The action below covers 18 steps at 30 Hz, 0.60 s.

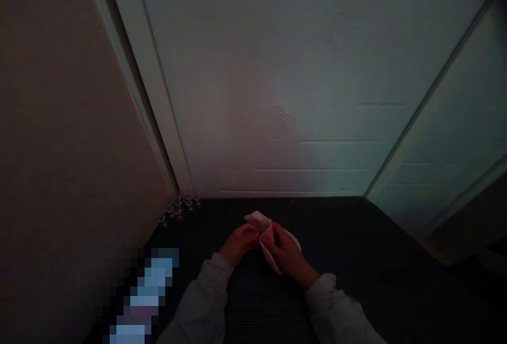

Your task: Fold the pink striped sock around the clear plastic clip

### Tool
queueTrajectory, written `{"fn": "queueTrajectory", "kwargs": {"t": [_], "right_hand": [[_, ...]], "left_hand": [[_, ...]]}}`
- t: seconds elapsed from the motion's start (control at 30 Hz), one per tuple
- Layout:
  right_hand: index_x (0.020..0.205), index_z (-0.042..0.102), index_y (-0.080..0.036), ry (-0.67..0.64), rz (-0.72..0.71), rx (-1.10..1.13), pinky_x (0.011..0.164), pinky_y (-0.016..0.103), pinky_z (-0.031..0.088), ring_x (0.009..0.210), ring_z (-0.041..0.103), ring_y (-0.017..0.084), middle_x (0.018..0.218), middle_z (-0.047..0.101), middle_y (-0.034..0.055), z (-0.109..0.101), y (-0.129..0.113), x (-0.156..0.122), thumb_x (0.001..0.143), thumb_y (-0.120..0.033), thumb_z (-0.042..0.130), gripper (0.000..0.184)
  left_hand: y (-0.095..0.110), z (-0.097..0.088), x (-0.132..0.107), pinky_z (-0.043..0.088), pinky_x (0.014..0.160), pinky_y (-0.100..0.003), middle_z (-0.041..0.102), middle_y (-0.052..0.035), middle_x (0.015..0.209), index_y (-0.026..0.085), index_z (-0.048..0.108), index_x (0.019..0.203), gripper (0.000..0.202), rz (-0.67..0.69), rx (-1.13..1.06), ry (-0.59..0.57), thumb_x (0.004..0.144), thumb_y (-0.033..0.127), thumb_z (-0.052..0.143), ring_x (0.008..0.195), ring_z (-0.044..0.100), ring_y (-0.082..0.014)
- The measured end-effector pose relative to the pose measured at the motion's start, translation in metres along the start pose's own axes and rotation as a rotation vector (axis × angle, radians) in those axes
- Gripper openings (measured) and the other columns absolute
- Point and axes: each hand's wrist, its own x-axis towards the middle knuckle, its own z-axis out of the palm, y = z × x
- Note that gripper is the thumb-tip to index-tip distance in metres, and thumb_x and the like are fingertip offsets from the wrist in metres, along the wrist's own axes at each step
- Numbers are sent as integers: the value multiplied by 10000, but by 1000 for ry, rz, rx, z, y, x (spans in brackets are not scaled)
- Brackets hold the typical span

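Observation:
In dim light both my hands meet over a dark ribbed surface (356,259). My left hand (238,245) pinches the near edge of a small pink folded piece (263,223), paper or cloth, I cannot tell which. My right hand (290,255) is closed around its right side, with the pink material showing above and below the fingers. Both forearms wear light grey sleeves (206,302).
A pale wall panel (301,69) with two striped heart marks (281,121) rises straight ahead. A plain wall stands on the left. Small shiny objects (180,208) cluster in the back left corner. A blurred-out patch (142,296) lies at lower left.

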Motion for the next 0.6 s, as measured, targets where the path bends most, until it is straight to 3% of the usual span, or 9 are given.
{"fn": "queueTrajectory", "kwargs": {"t": [0.1, 0.33, 0.6], "right_hand": [[796, 532, -190, 2, -37, -95, 633, 271, 409, 691, 527, 164, 736, 576, 10, -3, -6, -1, 779, -396, 472, 215], [773, 483, -208, 107, 7, -190, 518, 251, 336, 561, 499, 148, 629, 524, -5, -6, -5, -2, 866, -440, 263, 332], [747, 522, -206, 156, 97, -252, 503, 253, 335, 577, 523, 168, 651, 575, 21, -7, 4, 2, 773, -461, 438, 270]], "left_hand": [[2, 2, -2, 353, 570, -249, 573, -5, 648, 134, 595, 743, 218, -17, -5, -67, 594, 254, 698, 561, 500, -96], [1, 3, -2, 300, 514, -231, 568, -3, 647, 137, 596, 815, 276, -23, 46, -57, 628, 326, 672, 509, 460, -76], [-2, 2, 0, 306, 512, -234, 577, -3, 627, 136, 558, 741, 333, -37, 115, -53, 592, 400, 695, 496, 455, -76]]}}
